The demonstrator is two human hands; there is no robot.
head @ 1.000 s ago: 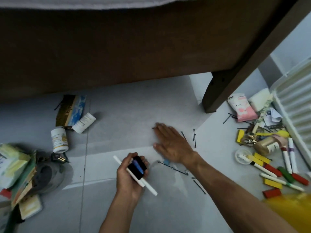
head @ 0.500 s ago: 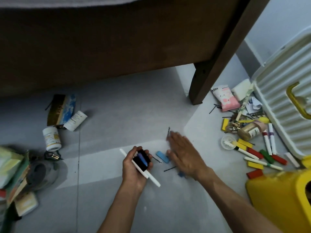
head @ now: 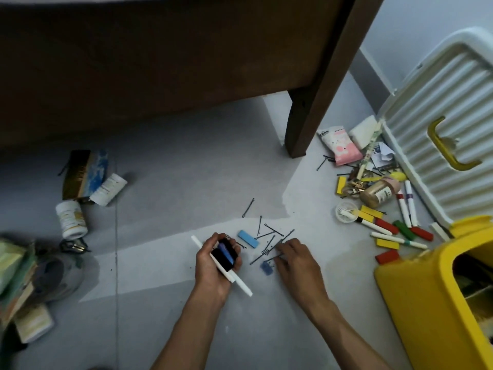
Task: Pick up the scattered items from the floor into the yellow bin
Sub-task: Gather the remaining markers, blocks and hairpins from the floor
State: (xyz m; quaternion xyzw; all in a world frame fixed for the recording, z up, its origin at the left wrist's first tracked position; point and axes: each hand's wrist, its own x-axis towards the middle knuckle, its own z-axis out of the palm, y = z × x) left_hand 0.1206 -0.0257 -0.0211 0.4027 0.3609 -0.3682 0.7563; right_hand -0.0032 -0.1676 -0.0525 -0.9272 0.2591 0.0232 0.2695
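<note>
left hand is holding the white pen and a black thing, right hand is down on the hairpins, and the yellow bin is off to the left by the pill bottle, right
Not quite. The yellow bin stands at the right, near the markers, not by the pill bottle on the left; the head view shows this. The rest holds: the left hand holds the white pen and a black object, and the right hand is on the hairpins.

Brown bed frame (head: 165,62), white crate (head: 437,145)

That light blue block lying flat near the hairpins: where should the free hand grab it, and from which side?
Pinch the light blue block across its two long edges, from straight above. It lies flat and slanted on the floor, so only those thin sides offer purchase. The right hand is nearest, among the hairpins; the left hand is full.
</note>
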